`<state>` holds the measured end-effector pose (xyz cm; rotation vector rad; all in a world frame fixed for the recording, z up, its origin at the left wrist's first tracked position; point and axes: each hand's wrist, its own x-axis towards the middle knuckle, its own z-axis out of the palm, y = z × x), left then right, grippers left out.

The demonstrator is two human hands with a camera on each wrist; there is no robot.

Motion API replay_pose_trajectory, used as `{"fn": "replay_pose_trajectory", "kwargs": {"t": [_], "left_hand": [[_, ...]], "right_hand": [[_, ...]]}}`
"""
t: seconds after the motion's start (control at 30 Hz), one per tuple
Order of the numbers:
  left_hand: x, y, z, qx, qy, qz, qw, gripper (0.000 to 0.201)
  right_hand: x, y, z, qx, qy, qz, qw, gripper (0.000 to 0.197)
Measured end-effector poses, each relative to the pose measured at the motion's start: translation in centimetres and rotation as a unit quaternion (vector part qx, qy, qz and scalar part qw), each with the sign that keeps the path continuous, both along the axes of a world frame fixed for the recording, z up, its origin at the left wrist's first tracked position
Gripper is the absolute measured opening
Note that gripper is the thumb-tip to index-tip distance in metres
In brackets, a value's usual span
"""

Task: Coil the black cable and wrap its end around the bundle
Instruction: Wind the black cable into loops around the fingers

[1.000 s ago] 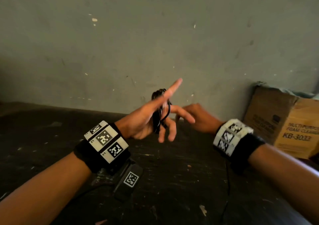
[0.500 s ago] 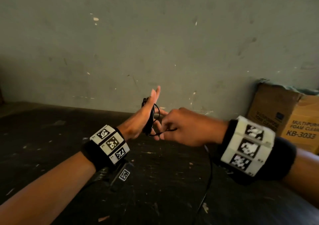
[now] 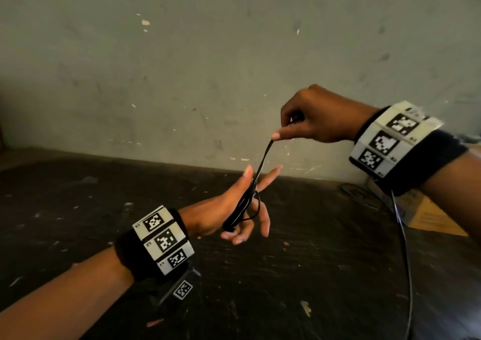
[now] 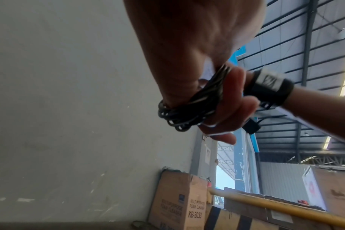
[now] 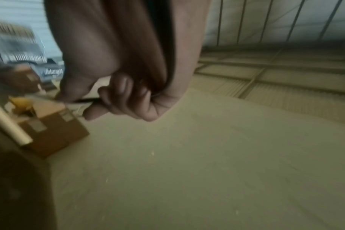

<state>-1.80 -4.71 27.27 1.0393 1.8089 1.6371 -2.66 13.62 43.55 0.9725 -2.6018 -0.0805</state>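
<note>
My left hand (image 3: 221, 214) is held out over the dark counter (image 3: 78, 209), fingers straight and spread, thumb up. The black cable (image 3: 242, 206) is looped in a bundle across that palm, running between thumb and forefinger and down past the heel of the hand; in the left wrist view the coils (image 4: 189, 109) wrap the hand's edge, with my lower fingers (image 4: 226, 112) lying against them. That grip is loose, not clenched. From the bundle one strand rises taut, up and to the right, to my right hand (image 3: 320, 118), raised above the left. There my grip is closed, thumb and fingertips pinching the strand. A cardboard box (image 4: 179, 200) stands by the wall at the far right.
</note>
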Motion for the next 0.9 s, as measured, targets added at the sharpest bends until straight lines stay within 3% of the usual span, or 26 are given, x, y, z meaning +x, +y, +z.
{"fn": "replay_pose_trajectory", "kwargs": {"t": [0.23, 0.33, 0.53, 0.6, 0.67, 0.77, 0.9], "left_hand": [[0.6, -0.3, 2.5, 0.115, -0.06, -0.037, 0.991, 0.102], [-0.1, -0.3, 3.6, 0.191, -0.087, 0.004, 0.978, 0.101], [-2.6, -0.9, 4.6, 0.275, -0.076, 0.146, 0.947, 0.09], [-3.0, -1.2, 4.5, 0.263, -0.047, 0.189, 0.945, 0.09], [-3.2, -1.4, 4.1, 0.23, -0.017, 0.215, 0.949, 0.103], [-3.3, -1.3, 2.9, 0.129, 0.049, 0.25, 0.958, 0.107], [-2.9, -1.5, 0.6, 0.008, 0.091, 0.22, 0.971, 0.112]], "right_hand": [[-3.2, 0.5, -9.3, -0.115, -0.08, 0.018, 0.99, 0.035], [-1.8, -0.8, -12.7, -0.165, -0.146, 0.036, 0.975, 0.022], [1.4, -4.0, -15.2, -0.195, -0.247, 0.045, 0.948, 0.03], [2.4, -4.6, -15.0, -0.184, -0.26, 0.044, 0.947, 0.029], [3.2, -5.1, -14.3, -0.156, -0.263, 0.045, 0.951, 0.027], [4.0, -5.3, -12.4, -0.1, -0.224, 0.047, 0.968, 0.019], [3.8, -4.6, -8.5, -0.028, -0.162, 0.052, 0.985, 0.012]]}}
